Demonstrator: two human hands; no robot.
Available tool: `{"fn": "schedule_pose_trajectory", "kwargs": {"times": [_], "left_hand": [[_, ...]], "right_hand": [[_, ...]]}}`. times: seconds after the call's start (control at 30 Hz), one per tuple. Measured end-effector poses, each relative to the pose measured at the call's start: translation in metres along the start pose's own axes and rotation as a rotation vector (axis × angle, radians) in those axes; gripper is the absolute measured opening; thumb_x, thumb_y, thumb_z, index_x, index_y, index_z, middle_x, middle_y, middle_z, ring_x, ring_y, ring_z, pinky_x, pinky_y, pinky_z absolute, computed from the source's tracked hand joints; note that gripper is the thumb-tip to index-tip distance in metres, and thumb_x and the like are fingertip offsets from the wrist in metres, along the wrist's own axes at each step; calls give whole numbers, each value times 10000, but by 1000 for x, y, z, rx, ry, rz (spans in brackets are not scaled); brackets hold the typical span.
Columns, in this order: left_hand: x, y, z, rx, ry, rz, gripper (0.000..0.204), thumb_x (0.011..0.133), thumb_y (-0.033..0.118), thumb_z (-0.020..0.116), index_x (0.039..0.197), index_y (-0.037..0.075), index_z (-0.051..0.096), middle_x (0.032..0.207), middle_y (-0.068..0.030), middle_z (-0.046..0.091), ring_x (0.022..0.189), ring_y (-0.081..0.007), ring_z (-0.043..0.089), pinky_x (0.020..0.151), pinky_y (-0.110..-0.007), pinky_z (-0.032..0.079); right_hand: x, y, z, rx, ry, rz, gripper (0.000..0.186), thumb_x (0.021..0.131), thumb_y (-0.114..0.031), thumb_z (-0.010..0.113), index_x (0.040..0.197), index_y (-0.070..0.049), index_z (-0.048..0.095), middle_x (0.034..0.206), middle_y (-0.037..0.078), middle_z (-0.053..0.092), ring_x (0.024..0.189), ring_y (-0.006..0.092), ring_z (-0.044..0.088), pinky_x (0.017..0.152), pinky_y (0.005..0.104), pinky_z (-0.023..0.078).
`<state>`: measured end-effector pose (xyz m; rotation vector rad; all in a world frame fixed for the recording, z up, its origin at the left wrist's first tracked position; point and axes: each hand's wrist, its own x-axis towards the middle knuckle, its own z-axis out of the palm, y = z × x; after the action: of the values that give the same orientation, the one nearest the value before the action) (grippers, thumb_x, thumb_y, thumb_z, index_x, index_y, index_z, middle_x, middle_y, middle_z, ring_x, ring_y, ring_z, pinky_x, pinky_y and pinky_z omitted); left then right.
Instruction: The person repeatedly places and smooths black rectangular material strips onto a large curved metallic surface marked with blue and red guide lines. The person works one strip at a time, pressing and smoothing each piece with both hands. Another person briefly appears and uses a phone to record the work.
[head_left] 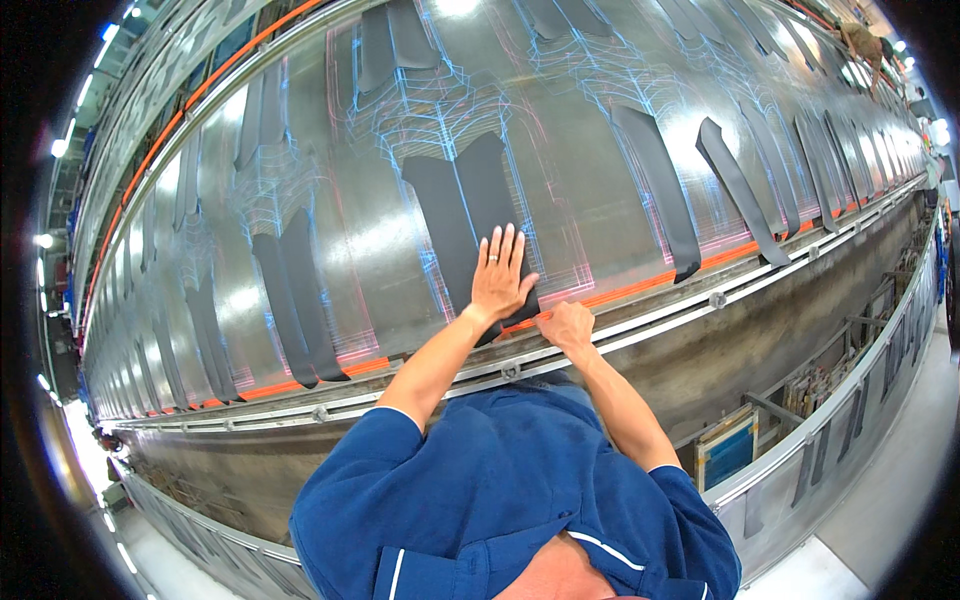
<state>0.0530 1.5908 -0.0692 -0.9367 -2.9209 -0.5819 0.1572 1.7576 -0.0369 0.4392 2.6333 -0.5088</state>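
Bright light — white glare on the metal table [365, 215] — edges bowing, corners black

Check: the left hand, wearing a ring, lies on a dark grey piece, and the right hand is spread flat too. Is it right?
Not quite: the head view shows the right hand curled, not spread flat. The left hand, wearing a ring, does lie on a dark grey piece.

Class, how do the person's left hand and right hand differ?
The left hand lies flat, fingers extended; the right hand is curled. The left hand wears a ring; none shows on the right hand. The left hand is on a dark panel; the right hand is at the orange strip. Both are ungloved.
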Motion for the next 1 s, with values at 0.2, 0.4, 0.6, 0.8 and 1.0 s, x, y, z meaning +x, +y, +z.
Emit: {"fn": "schedule_pose_trajectory", "kwargs": {"times": [0.2,0.4,0.6,0.8,1.0], "left_hand": [[-43,16,-12,-10,-78,107,896,1025,557,614,1688,15,350,1771,-231,283,1650,-440,221,1339,-605,168],[-46,16,-20,0,-100,209,925,1013,606,602,1677,7,366,1767,-231,290,1650,-455,211,1348,-599,140],[-46,23,-23,20,-136,201,916,993,590,644,1693,67,370,1773,-213,294,1652,-438,216,1347,-603,146],[-33,35,-12,36,-143,234,872,1002,584,643,1693,116,390,1766,-191,326,1638,-406,274,1341,-595,181],[-38,40,-10,-5,-178,59,858,1046,458,637,1733,95,275,1796,-168,285,1673,-339,240,1361,-548,148]], "right_hand": [[-3,0,21,-39,184,-27,371,851,-435,823,809,-66,823,777,229,772,791,413,796,737,525,640],[-26,23,5,203,100,-168,295,844,-418,845,840,-124,831,829,163,786,830,371,786,771,496,619],[-105,-22,-196,737,433,-715,326,812,-188,904,1099,-64,811,1160,124,816,1049,286,745,924,415,584],[-242,-3,-351,1222,703,-1279,547,988,-660,676,1394,-293,673,1418,14,656,1235,291,546,933,469,476],[-286,41,-441,1610,403,-1061,255,1049,-539,669,1170,-400,846,1161,-125,745,1213,181,549,981,373,358]]}}
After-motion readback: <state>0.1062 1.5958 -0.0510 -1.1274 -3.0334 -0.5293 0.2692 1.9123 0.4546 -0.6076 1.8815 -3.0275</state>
